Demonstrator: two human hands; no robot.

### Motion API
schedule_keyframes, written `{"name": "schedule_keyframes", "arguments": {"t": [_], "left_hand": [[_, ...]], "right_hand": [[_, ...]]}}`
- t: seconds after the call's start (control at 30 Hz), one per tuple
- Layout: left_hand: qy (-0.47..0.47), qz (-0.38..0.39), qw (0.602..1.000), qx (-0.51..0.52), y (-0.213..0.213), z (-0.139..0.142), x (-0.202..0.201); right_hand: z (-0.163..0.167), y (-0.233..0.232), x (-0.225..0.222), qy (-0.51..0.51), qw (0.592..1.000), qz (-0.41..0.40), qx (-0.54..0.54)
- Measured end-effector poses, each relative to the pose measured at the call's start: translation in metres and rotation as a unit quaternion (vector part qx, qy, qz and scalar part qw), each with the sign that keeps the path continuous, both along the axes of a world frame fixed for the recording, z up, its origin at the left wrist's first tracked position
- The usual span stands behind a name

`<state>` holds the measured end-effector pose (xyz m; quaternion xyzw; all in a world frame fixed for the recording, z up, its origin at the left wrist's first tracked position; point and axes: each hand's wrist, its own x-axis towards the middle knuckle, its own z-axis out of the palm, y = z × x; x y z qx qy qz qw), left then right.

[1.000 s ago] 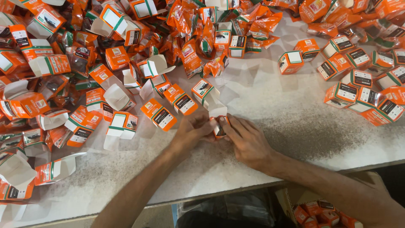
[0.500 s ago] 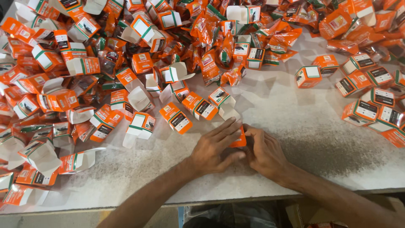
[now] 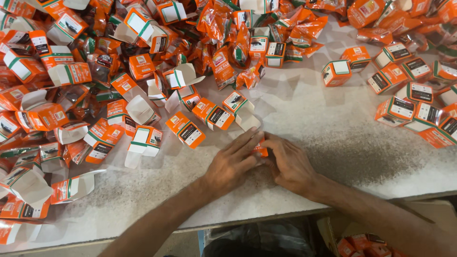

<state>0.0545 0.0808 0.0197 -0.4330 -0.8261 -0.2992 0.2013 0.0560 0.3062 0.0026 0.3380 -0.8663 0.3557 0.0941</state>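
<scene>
Holding: I am pressing a small orange box (image 3: 260,150) between both hands
Left hand (image 3: 232,164): fingers are lying flat over it
Right hand (image 3: 289,164): fingers are curling, gripping its right side
Far left: loose boxes (image 3: 185,128) are lying on the speckled table (image 3: 333,143)

A pale speckled table (image 3: 333,157) carries everything. Orange cartons (image 3: 185,128) and pouches (image 3: 223,66) heap from nine to twelve o'clock. Closed boxes (image 3: 404,90) sit at two o'clock.

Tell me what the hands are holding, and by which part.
Both hands, left and right, close around one small orange carton on the table, covering its sides; only its top edge shows.
</scene>
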Motion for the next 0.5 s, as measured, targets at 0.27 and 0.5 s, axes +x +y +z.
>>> {"name": "schedule_keyframes", "arguments": {"t": [0.27, 0.5], "left_hand": [[0.028, 0.016, 0.998, -0.048, -0.006, 0.022, -0.015], [0.107, 0.173, 0.945, -0.254, 0.007, 0.033, -0.087]], "right_hand": [[0.028, 0.018, -0.006, 0.133, 0.964, -0.168, 0.156], [0.031, 0.009, -0.008, 0.099, 0.98, -0.163, 0.064]]}}
